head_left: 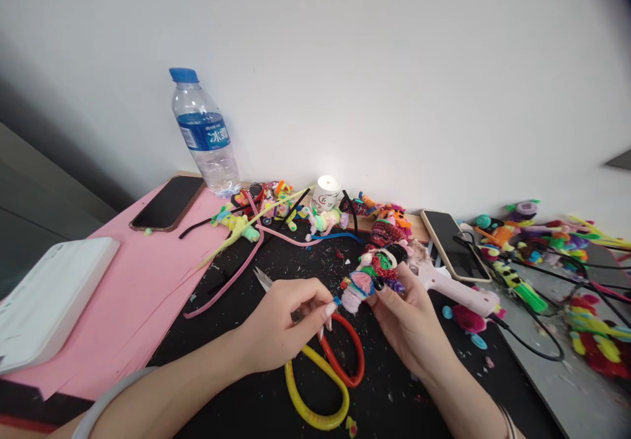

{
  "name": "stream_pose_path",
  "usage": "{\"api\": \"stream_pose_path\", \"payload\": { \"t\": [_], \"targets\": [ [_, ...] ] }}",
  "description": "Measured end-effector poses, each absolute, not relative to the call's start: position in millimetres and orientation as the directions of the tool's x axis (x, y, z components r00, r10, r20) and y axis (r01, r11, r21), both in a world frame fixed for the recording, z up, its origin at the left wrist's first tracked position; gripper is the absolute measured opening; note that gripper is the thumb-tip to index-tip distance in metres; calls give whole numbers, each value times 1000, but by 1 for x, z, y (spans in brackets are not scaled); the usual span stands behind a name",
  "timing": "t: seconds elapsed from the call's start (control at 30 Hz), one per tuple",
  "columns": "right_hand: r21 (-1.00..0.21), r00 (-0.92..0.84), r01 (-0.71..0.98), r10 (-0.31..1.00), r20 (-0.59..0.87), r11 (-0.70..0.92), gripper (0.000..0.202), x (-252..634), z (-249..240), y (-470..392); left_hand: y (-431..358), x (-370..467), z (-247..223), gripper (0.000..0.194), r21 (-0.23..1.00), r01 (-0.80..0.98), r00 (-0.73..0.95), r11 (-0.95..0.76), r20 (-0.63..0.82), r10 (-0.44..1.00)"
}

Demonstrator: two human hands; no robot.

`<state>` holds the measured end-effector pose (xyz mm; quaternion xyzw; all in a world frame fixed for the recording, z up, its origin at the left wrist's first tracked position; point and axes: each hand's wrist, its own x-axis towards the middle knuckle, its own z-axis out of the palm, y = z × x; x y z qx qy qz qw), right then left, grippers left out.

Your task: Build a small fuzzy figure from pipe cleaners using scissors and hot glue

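Observation:
My right hand [407,307] is closed around a colourful pipe-cleaner figure [382,261], with red, green, pink, blue and white coils showing past the fingers. Close to the figure's lower left side, my left hand [296,317] pinches a small blue fuzzy piece [337,301]. Whether that piece joins the figure cannot be made out. Under my left hand lie scissors with a yellow handle loop [318,419] and a red loop [361,353]; the blades point up and left, partly covered by the hand. A pale pink glue gun [458,288] rests just beyond my right hand.
Pipe-cleaner figures [325,221] and loose strips lie along the wall, around a white paper cup [327,192]. A water bottle [204,137], a dark phone [167,204] and a white box [54,301] stand left on pink sheets [123,281]. Another phone [453,245] and cables [557,353] lie right.

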<state>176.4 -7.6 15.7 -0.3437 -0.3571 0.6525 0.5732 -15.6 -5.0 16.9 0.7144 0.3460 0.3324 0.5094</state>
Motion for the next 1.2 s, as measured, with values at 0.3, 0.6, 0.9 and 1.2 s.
{"api": "stream_pose_path", "payload": {
  "t": [0.3,0.6,0.9,1.2],
  "targets": [
    [-882,-129,-463,991,-26,-83,25,175,16,-7,-5,-16,18,17,933,196,566,-301,143,812],
    [-889,-146,-449,989,-24,-88,23,177,16,-6,-5,-15,17,16,936,205,578,-286,120,807],
    [-903,-170,-415,984,-45,-113,27,176,18,-7,-5,-15,17,17,937,218,582,-275,101,807],
    [-900,-172,-415,983,-70,-136,28,174,21,-8,-5,-14,19,17,946,215,584,-243,75,808]
  ]
}}
